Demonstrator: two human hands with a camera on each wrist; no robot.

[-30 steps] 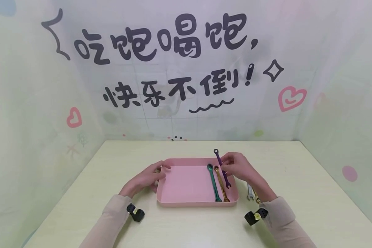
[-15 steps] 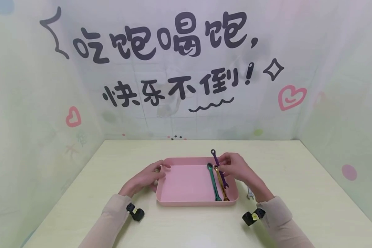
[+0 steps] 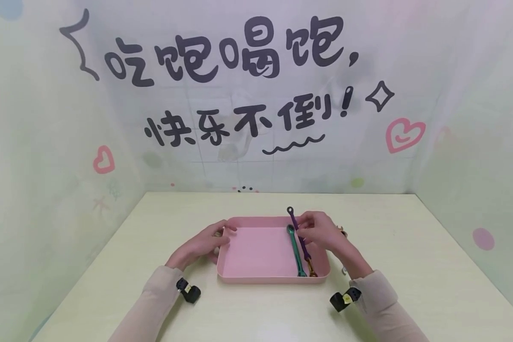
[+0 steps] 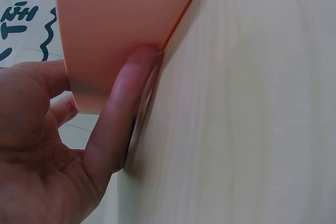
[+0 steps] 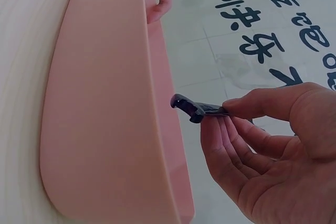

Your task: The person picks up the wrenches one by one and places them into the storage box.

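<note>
In the head view a pink tray point(image 3: 256, 273) stands on the table, its left side held by my left hand point(image 3: 203, 242). The left wrist view shows one digit of that hand point(image 4: 118, 108) pressed against the tray's outer wall. My right hand point(image 3: 318, 231) pinches a purple combination wrench point(image 3: 302, 243) above the tray's right part, ring end pointing away. Its open-ended jaw shows near the rim in the right wrist view. A green wrench point(image 3: 297, 254) lies lengthwise in the tray. Beside it is a gold wrench point(image 3: 311, 270), mostly hidden by the purple one.
Right of the tray, small ends of more wrenches point(image 3: 344, 271) peek out around my right forearm, mostly hidden. The pale table point(image 3: 265, 311) meets a printed curtain point(image 3: 256, 171) at its back edge. Curtains also hang at both sides.
My right hand has moved slightly left with the purple wrench, which now covers most of the gold one. Wrench ends have come into view behind the right wrist. The left hand stays put.
</note>
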